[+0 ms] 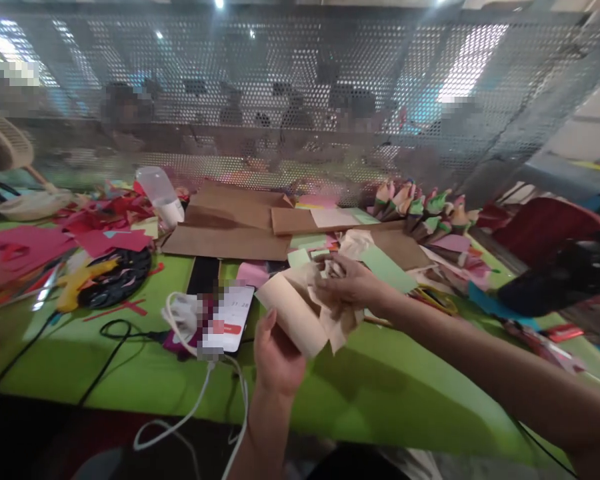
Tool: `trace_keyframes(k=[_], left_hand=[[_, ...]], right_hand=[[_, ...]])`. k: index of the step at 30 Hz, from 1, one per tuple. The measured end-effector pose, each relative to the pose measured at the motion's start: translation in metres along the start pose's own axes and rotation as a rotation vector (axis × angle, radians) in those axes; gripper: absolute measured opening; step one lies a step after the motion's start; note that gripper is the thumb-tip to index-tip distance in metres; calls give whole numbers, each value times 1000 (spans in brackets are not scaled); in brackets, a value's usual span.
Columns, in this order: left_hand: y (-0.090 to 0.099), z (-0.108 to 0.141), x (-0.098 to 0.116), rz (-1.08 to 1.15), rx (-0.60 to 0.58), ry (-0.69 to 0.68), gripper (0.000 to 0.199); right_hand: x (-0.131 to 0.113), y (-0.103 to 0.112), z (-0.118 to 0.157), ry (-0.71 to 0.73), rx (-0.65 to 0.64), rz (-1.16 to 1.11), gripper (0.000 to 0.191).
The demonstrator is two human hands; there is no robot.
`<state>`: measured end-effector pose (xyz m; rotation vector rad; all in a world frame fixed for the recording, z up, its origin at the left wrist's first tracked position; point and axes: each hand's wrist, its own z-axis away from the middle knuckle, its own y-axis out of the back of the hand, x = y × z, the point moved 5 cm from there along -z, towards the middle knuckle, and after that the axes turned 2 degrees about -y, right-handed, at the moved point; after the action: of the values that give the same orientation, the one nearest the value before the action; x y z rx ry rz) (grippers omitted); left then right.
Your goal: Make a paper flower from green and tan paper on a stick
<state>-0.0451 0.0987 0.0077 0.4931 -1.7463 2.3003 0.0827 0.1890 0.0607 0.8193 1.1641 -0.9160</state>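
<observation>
Head view, watched from my remote post: left hand (280, 357) grasps cream paper roll (297, 313), at the dial's centre, from seven o'clock; right hand (345, 283) grips crumpled paper (343, 330) at two. Paper-shaping, I judge; next move wants a steady left hold. Roll smooth, tilted, uncreased. Phone (233, 317) at nine, cardboard (230, 223) at eleven.

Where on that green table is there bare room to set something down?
The largest bare patch of green tabletop lies at the front, between the left hand and the right forearm. A smaller one, crossed by black cables, lies left of the phone. It's crowded along the back with cardboard and paper bundles, and at left with red scraps.
</observation>
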Motion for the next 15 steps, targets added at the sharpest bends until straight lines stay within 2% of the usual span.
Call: trace_keyframes(k=[5, 12, 15], left_hand=[[3, 1, -3, -26, 40, 35, 57], [4, -2, -10, -120, 80, 108, 49], [5, -3, -12, -142, 94, 115, 46]], right_hand=[[7, 1, 1, -31, -111, -47, 45], [-25, 36, 14, 182, 141, -300, 24], [-35, 47, 20, 167, 168, -359, 18]])
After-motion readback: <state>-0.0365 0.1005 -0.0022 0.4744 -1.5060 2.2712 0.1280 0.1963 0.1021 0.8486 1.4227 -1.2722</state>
